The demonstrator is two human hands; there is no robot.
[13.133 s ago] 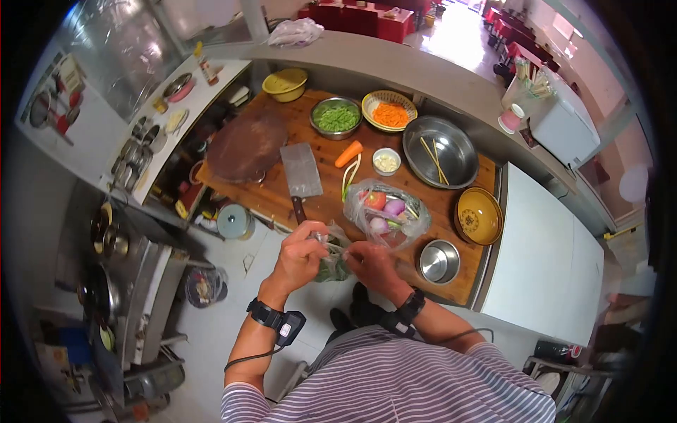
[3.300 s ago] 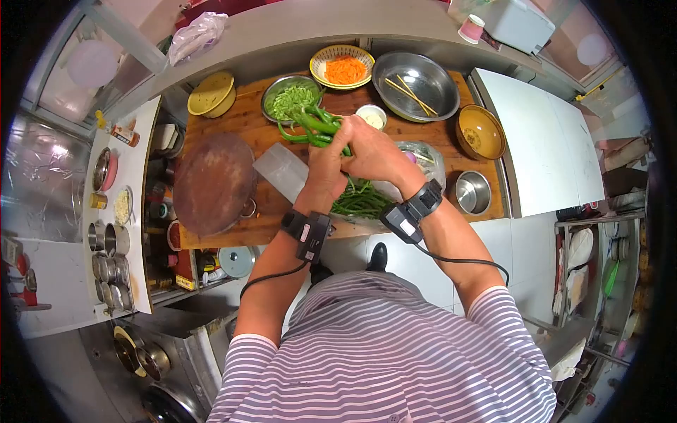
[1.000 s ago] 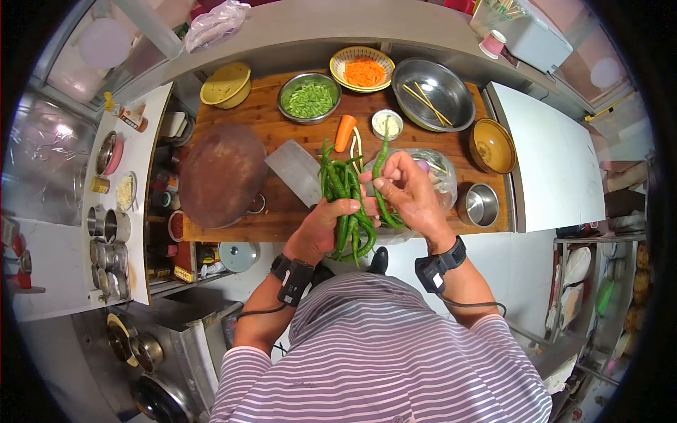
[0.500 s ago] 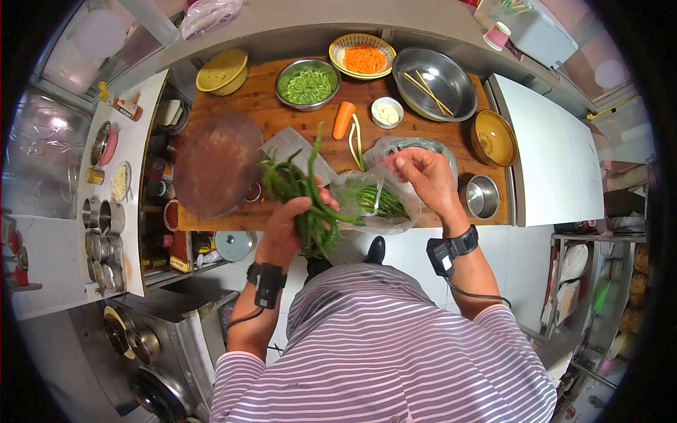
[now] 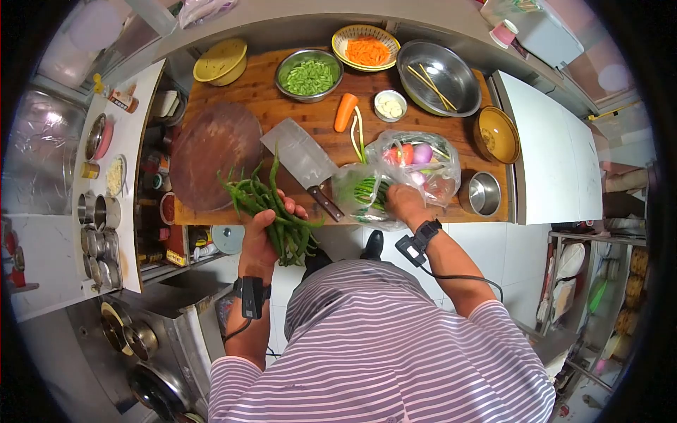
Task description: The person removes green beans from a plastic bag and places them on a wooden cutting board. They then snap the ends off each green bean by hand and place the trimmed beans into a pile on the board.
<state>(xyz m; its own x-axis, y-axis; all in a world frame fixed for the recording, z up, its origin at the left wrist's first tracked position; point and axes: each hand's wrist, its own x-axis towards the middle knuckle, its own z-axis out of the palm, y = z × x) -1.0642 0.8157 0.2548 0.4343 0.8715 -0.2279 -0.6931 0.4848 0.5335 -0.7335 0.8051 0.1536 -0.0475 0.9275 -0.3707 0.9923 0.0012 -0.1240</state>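
Observation:
My left hand (image 5: 262,236) is closed round a bunch of long green peppers (image 5: 281,224) at the table's front edge. My right hand (image 5: 407,204) is curled against a clear plastic bag (image 5: 345,185) that has more green peppers (image 5: 371,192) inside; its fingertips are partly hidden. Between the hands a cleaver (image 5: 300,151) lies flat, its dark handle pointing toward me. Behind my right hand sits another clear bag (image 5: 451,158) with a red vegetable and a purple onion (image 5: 422,154) in it.
A round chopping board (image 5: 215,155) lies at left. Along the back stand a yellow basin (image 5: 221,63), a bowl of cut green pieces (image 5: 308,77), a basket of cut carrot (image 5: 367,51) and a steel basin with chopsticks (image 5: 441,74). A carrot (image 5: 345,113) and small white bowl (image 5: 390,106) lie nearer.
My left hand has moved left with the green peppers, uncovering the cleaver. My right hand has come down and toward me onto the pepper bag, and the bag behind shows more of its contents.

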